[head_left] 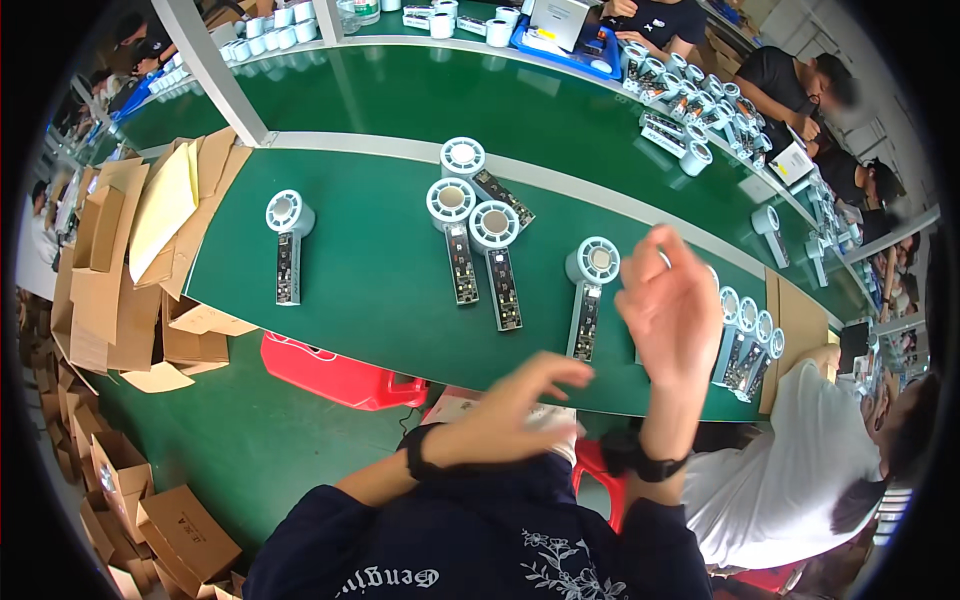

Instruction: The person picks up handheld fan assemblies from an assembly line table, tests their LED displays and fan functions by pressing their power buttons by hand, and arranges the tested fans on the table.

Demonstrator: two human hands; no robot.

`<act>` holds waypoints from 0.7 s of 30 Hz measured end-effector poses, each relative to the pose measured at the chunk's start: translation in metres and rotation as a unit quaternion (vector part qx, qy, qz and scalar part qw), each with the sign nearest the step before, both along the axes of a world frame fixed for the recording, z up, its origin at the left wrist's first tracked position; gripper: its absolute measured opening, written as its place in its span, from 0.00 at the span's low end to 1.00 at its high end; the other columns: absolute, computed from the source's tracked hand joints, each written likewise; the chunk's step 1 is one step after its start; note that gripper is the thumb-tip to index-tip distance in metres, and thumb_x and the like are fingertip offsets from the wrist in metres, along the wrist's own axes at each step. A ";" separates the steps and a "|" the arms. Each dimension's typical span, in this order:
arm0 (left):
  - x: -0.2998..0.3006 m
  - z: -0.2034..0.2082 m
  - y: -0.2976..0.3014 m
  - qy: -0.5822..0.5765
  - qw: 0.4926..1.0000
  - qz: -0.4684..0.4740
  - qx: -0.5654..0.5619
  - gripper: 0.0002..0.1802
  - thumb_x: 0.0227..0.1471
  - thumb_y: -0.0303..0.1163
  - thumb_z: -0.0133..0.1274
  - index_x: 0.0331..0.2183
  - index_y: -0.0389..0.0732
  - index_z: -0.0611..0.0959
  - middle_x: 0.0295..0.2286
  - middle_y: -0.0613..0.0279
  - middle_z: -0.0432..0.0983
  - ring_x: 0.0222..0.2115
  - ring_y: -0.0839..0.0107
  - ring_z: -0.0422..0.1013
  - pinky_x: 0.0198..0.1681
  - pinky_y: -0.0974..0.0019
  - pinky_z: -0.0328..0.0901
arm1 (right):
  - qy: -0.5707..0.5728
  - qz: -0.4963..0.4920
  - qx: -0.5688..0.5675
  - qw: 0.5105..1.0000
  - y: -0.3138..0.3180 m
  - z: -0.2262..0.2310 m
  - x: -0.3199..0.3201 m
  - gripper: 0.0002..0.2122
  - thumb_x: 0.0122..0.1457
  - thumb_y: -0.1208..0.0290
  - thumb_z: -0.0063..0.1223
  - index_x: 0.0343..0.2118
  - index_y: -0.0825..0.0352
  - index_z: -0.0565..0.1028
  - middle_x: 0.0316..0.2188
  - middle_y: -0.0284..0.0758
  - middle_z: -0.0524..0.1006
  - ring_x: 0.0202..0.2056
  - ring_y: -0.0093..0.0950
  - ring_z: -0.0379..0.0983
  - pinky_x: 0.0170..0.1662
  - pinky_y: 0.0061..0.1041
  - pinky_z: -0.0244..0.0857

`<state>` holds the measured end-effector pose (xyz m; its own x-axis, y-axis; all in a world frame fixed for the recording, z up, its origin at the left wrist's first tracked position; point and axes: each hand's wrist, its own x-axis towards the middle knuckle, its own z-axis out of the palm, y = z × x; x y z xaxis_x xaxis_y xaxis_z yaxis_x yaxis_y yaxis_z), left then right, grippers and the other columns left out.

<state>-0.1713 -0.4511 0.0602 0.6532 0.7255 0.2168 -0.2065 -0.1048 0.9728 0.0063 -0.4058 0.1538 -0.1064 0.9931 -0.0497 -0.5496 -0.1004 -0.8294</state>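
Observation:
My left hand point(520, 408) is blurred, hovering over the table's near edge with fingers apart and nothing in it. My right hand point(668, 310) is raised above the table, its fingers bent and smeared by motion; whether they hold anything I cannot make out. Just left of it lies a device point(586, 320) with a light-blue round head and a handle showing a circuit board. Three like it form a cluster point(480, 240) mid-table, and a single one point(288, 250) lies farther left. Right of my right hand, several more devices point(745, 345) lie side by side, partly hidden by it.
Torn cardboard boxes point(125, 265) crowd the green table's point(365, 260) left end. A red stool point(340, 375) stands by the near edge. A co-worker in a white shirt point(785, 480) sits close on my right. Beyond a metal rail, another green surface point(400, 95) carries similar devices.

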 end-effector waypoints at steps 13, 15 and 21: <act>0.062 -0.008 -0.013 -0.034 0.966 0.250 0.057 0.31 0.42 0.28 0.62 0.47 0.35 0.65 0.35 0.61 0.70 0.32 0.76 0.68 0.38 0.71 0.65 | 0.003 -0.178 0.103 0.979 0.088 -0.034 -0.025 0.05 0.54 0.74 0.47 0.32 0.68 0.72 0.20 0.30 0.66 0.21 0.21 0.61 0.20 0.20 0.54; 0.064 0.005 -0.010 -0.016 0.959 0.273 0.072 0.28 0.44 0.27 0.60 0.46 0.34 0.66 0.33 0.61 0.70 0.29 0.77 0.69 0.35 0.72 0.66 | -0.177 -0.249 0.107 0.946 0.085 -0.051 -0.030 0.04 0.54 0.73 0.47 0.31 0.67 0.72 0.19 0.31 0.67 0.20 0.22 0.64 0.19 0.21 0.55; 0.068 0.043 -0.041 -0.047 0.976 0.213 0.000 0.19 0.47 0.27 0.58 0.41 0.35 0.71 0.27 0.62 0.70 0.23 0.79 0.69 0.26 0.73 0.65 | -0.628 -0.287 0.291 0.662 0.062 -0.063 -0.035 0.05 0.55 0.71 0.48 0.31 0.67 0.72 0.18 0.32 0.69 0.17 0.20 0.66 0.21 0.22 0.60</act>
<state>-0.1037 -0.4924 0.1032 0.2688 0.9274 0.2602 -0.2319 -0.1999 0.9520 -0.0287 -0.3440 0.0907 0.0585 0.7419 0.6680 0.8008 0.3646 -0.4751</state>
